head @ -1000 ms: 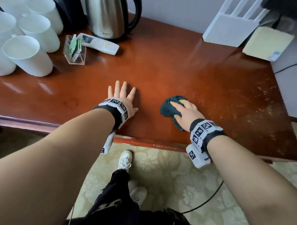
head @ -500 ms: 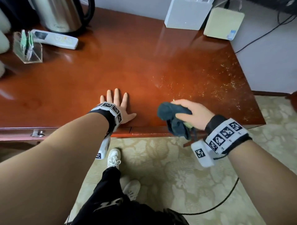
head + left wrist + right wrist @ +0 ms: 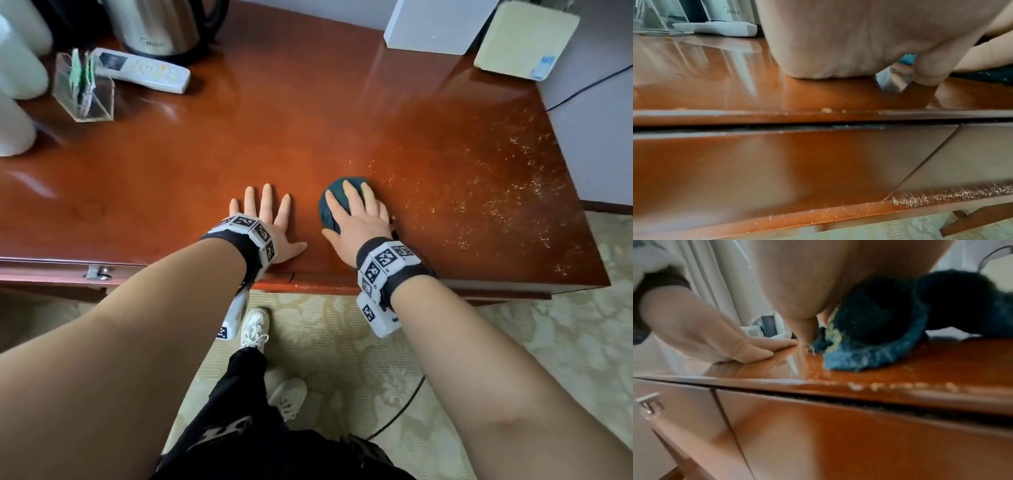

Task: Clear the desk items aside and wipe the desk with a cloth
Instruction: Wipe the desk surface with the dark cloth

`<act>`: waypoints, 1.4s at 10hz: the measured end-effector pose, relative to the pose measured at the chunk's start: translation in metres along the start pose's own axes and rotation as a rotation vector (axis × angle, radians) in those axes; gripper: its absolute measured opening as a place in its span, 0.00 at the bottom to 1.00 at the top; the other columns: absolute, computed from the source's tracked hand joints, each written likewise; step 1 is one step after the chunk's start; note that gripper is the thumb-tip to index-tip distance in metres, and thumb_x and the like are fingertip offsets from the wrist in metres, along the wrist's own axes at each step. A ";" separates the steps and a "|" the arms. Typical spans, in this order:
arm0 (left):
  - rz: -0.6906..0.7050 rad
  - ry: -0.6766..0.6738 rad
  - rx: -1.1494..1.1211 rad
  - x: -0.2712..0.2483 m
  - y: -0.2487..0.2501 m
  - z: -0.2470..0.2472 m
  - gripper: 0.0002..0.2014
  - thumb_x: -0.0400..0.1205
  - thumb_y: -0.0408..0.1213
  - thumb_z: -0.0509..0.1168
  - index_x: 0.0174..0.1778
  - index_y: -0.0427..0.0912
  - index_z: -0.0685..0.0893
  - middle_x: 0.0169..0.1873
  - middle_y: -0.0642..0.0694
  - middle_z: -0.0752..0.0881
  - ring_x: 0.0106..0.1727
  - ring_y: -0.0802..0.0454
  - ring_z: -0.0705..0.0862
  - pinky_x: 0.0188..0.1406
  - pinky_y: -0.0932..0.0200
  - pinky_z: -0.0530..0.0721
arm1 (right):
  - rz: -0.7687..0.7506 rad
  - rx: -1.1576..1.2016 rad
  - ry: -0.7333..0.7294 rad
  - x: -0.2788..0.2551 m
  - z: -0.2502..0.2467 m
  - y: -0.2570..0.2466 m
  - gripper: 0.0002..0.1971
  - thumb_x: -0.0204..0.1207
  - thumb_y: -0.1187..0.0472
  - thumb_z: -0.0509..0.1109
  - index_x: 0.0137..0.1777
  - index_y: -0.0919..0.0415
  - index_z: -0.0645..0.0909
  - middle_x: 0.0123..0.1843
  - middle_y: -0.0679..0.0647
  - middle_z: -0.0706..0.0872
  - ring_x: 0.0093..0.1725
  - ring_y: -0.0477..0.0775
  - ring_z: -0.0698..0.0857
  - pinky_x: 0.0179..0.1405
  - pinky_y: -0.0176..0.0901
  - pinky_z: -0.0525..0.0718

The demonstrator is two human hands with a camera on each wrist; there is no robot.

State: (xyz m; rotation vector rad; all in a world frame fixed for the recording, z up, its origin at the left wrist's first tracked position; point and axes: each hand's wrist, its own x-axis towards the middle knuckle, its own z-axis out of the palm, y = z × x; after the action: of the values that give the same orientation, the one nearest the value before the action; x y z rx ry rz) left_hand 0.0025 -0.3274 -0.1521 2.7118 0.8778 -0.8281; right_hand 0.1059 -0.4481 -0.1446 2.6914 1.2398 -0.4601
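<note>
The red-brown desk (image 3: 274,137) fills the head view. My left hand (image 3: 265,219) lies flat on it near the front edge, fingers straight and spread, holding nothing; the left wrist view shows its palm (image 3: 838,40) on the wood. Just to its right, my right hand (image 3: 356,214) presses a bunched dark teal cloth (image 3: 334,200) onto the desk, fingers laid over the top and thumb out to the left. In the right wrist view the cloth (image 3: 890,331) sits under my right hand (image 3: 797,280). Pale crumbs (image 3: 496,192) speckle the desk right of the cloth.
At the back left stand white cups (image 3: 17,68), a clear acrylic holder (image 3: 84,89), a white remote (image 3: 144,70) and a steel kettle (image 3: 161,27). A white router (image 3: 435,24) and a yellowish box (image 3: 524,37) sit at the back right. A drawer handle (image 3: 97,272) is below the front edge.
My right hand, which held the cloth lifted at the front edge half a second ago, has set it down on the desk and presses it. The left hand has stayed flat.
</note>
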 end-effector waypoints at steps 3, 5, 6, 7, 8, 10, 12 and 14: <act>-0.007 -0.027 0.010 -0.001 0.001 -0.003 0.44 0.78 0.69 0.48 0.81 0.52 0.32 0.81 0.44 0.31 0.82 0.38 0.33 0.80 0.37 0.39 | 0.319 0.022 -0.019 -0.023 0.001 0.066 0.31 0.80 0.64 0.54 0.81 0.44 0.52 0.82 0.53 0.54 0.75 0.64 0.60 0.66 0.54 0.70; -0.006 -0.020 0.002 -0.004 0.001 -0.003 0.44 0.78 0.69 0.48 0.81 0.53 0.33 0.81 0.44 0.31 0.82 0.38 0.33 0.80 0.37 0.39 | 0.621 0.022 -0.255 -0.066 -0.027 0.124 0.23 0.78 0.56 0.62 0.72 0.53 0.64 0.68 0.61 0.67 0.64 0.65 0.73 0.52 0.53 0.77; -0.006 -0.022 0.004 -0.004 0.001 -0.004 0.44 0.78 0.69 0.48 0.81 0.53 0.33 0.81 0.44 0.31 0.82 0.38 0.33 0.80 0.37 0.39 | 0.582 0.138 -0.116 -0.070 -0.039 0.126 0.24 0.78 0.57 0.61 0.74 0.52 0.64 0.70 0.60 0.68 0.66 0.64 0.73 0.55 0.52 0.77; -0.004 -0.021 -0.001 -0.004 0.000 -0.003 0.44 0.78 0.69 0.48 0.81 0.53 0.33 0.81 0.44 0.31 0.82 0.38 0.33 0.80 0.37 0.39 | 0.351 0.254 0.076 -0.057 -0.037 0.091 0.27 0.78 0.60 0.61 0.77 0.49 0.61 0.75 0.57 0.64 0.71 0.62 0.67 0.65 0.54 0.74; -0.008 -0.008 0.000 -0.003 0.000 -0.001 0.44 0.78 0.69 0.48 0.81 0.53 0.33 0.81 0.44 0.32 0.82 0.38 0.33 0.80 0.37 0.39 | 0.123 0.267 0.106 -0.044 -0.019 0.034 0.27 0.79 0.59 0.60 0.78 0.48 0.60 0.78 0.54 0.62 0.74 0.61 0.63 0.71 0.55 0.69; -0.014 -0.003 -0.011 -0.002 0.001 0.001 0.44 0.78 0.69 0.49 0.81 0.53 0.34 0.81 0.45 0.31 0.82 0.39 0.33 0.80 0.37 0.38 | 0.062 0.123 0.164 -0.050 0.023 -0.006 0.19 0.83 0.54 0.56 0.74 0.45 0.68 0.81 0.54 0.59 0.77 0.64 0.58 0.70 0.61 0.64; -0.007 0.005 -0.006 -0.003 0.001 0.001 0.44 0.78 0.70 0.48 0.81 0.53 0.34 0.81 0.45 0.32 0.82 0.39 0.33 0.80 0.38 0.38 | 0.374 0.149 0.140 -0.075 0.027 0.073 0.15 0.81 0.57 0.58 0.67 0.48 0.73 0.77 0.55 0.62 0.71 0.64 0.64 0.60 0.56 0.75; -0.005 0.004 -0.005 -0.002 0.002 0.001 0.44 0.78 0.69 0.48 0.81 0.53 0.34 0.81 0.45 0.31 0.82 0.39 0.33 0.80 0.38 0.38 | 0.721 0.493 0.251 -0.082 -0.015 0.118 0.11 0.79 0.64 0.61 0.60 0.55 0.75 0.70 0.60 0.67 0.65 0.67 0.73 0.56 0.53 0.78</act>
State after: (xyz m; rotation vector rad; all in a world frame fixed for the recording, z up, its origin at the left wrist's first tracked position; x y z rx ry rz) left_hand 0.0014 -0.3303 -0.1516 2.7089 0.8867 -0.8202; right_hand 0.1490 -0.5795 -0.1030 3.4138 0.1073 -0.3546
